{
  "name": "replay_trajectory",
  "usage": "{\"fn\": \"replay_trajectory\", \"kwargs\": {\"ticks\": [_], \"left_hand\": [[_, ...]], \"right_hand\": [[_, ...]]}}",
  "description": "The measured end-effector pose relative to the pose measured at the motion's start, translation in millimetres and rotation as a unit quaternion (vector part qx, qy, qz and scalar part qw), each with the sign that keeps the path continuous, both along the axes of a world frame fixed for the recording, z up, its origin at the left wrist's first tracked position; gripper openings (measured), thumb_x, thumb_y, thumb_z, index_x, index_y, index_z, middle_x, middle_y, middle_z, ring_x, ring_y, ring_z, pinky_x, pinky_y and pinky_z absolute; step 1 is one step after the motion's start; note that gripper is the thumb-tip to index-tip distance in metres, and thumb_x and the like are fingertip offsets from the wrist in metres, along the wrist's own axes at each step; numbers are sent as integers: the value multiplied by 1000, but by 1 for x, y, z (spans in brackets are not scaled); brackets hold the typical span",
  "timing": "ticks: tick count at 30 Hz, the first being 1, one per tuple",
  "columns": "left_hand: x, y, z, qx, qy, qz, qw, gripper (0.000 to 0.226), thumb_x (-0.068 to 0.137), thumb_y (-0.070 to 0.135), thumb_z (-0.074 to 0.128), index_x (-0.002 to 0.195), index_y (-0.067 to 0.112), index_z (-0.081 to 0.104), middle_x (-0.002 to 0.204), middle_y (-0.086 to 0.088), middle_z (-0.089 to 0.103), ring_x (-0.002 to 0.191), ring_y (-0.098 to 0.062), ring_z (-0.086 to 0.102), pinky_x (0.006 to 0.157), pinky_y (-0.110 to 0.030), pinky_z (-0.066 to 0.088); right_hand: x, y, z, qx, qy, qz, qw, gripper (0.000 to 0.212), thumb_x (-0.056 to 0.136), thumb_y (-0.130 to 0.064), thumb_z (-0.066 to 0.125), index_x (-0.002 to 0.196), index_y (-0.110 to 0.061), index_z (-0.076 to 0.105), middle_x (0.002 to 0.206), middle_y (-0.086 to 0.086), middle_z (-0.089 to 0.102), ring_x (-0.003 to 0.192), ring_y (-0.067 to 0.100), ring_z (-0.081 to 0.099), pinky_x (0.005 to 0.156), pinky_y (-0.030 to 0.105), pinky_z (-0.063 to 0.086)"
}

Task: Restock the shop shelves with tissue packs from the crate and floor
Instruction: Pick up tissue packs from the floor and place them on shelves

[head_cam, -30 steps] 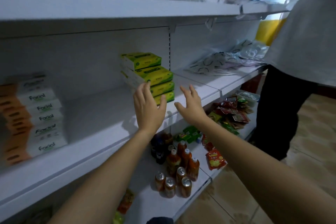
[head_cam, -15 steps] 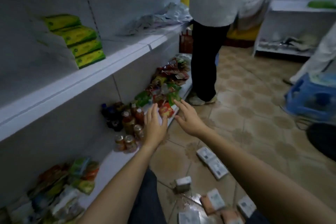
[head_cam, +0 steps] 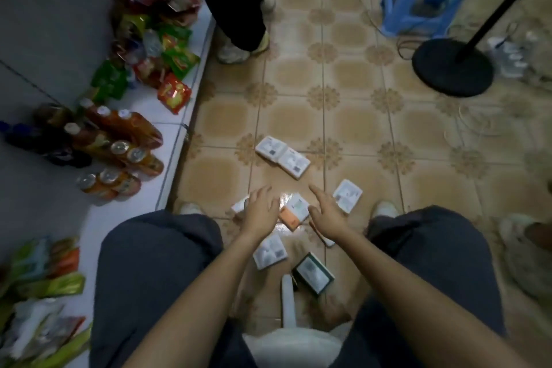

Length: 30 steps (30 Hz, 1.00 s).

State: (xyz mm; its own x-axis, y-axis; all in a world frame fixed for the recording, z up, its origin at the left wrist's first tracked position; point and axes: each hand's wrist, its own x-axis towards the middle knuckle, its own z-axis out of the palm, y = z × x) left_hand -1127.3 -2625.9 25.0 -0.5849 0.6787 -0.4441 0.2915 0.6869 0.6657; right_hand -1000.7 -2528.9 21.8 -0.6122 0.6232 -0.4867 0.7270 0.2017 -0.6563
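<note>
The left hand (head_cam: 261,207) and right hand (head_cam: 327,212) hover spread and empty either side of an orange-edged tissue pack (head_cam: 294,212) on the floor (head_cam: 358,134), seemingly poised to scoop it, more packs (head_cam: 282,157) lying just beyond.

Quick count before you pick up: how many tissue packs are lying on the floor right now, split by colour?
White packs: 5
Orange-and-white pack: 1
Dark-edged pack: 1
Total: 7 in plain view. An edge showing under the right hand may be one more, but I cannot tell.
</note>
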Motion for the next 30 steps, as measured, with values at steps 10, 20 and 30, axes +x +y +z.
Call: {"fn": "replay_trajectory", "kwargs": {"ticks": [10,20,30], "left_hand": [[53,5,-204,-167,-188,-12,968,43,98,18,43,138,2,38,140,-16,42,130,-32,41,107,-36,34],[109,23,-338,-274,-286,34,918,55,97,27,47,146,15,25,153,-8,18,137,-25,26,107,-27,27],[103,36,-288,-228,-325,185,899,46,93,32,54,131,11,40,129,-7,48,114,-23,52,86,-30,44]], "right_hand": [[53,-11,-198,-173,-159,-146,961,47,95,-17,45,141,-13,35,137,13,48,117,26,52,94,38,48],[99,-17,-329,-300,-260,-337,854,48,97,-19,44,141,-4,33,140,17,42,122,29,48,98,35,44],[81,-26,-277,-325,-216,-447,805,57,88,-33,53,140,-22,32,140,10,36,118,31,47,99,46,44]]}}
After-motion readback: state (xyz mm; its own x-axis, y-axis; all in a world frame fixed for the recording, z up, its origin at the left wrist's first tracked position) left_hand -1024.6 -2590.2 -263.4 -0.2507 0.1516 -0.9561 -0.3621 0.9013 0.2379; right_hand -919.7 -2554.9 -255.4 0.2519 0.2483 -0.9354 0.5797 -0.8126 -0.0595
